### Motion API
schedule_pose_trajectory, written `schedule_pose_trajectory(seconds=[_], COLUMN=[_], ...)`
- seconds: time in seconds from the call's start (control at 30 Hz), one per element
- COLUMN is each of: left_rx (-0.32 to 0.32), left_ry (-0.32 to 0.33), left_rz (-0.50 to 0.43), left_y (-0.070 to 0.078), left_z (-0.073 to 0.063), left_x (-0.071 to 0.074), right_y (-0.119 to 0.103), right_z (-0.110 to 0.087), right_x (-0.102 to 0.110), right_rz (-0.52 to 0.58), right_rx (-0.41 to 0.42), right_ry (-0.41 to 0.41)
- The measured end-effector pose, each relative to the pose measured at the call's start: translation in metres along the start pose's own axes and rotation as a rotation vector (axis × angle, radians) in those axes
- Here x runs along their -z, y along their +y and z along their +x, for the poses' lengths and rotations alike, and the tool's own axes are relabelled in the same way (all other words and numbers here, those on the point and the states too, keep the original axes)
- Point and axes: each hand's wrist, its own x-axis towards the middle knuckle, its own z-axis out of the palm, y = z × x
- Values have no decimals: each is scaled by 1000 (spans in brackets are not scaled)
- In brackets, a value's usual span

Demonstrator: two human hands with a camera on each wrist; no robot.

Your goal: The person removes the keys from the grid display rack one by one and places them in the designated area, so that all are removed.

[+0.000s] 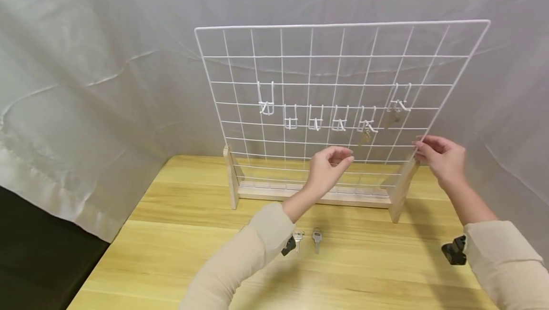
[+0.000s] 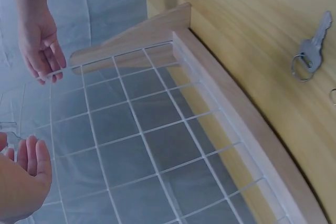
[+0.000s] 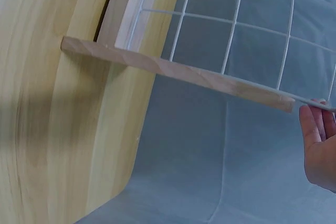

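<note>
A white wire grid (image 1: 343, 56) stands upright in a wooden base (image 1: 300, 195) on a light wooden table (image 1: 364, 272). Several white hooks (image 1: 315, 122) hang in its middle rows; two keys (image 1: 364, 137) (image 1: 392, 118) dangle from the right-hand ones. My left hand (image 1: 332, 165) hovers just in front of the lower grid (image 2: 139, 132), fingers loosely curled and holding nothing. My right hand (image 1: 437, 155) pinches the grid's right edge wire just above the wooden foot (image 3: 173, 69). Two more keys (image 1: 316, 239) (image 1: 298, 239) lie on the table under my left forearm.
A grey cloth backdrop (image 1: 107, 62) hangs behind and to both sides. The table's left edge drops to a dark floor (image 1: 34, 253). In the left wrist view, one key (image 2: 312, 51) lies on the wood beside the base rail (image 2: 231, 98).
</note>
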Motion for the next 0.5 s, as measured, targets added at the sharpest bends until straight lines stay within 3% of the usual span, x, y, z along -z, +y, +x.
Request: schedule_pose_trajectory(seconds=[0.23, 0.5], left_rx=[25, 38], left_ry=[44, 104], left_rz=[35, 24], left_y=[8, 13], left_z=[9, 19], left_x=[-4, -10], right_y=[-6, -9], right_z=[6, 9], right_x=[7, 9], right_rz=[11, 125], right_rx=[-59, -116], right_ry=[-41, -74])
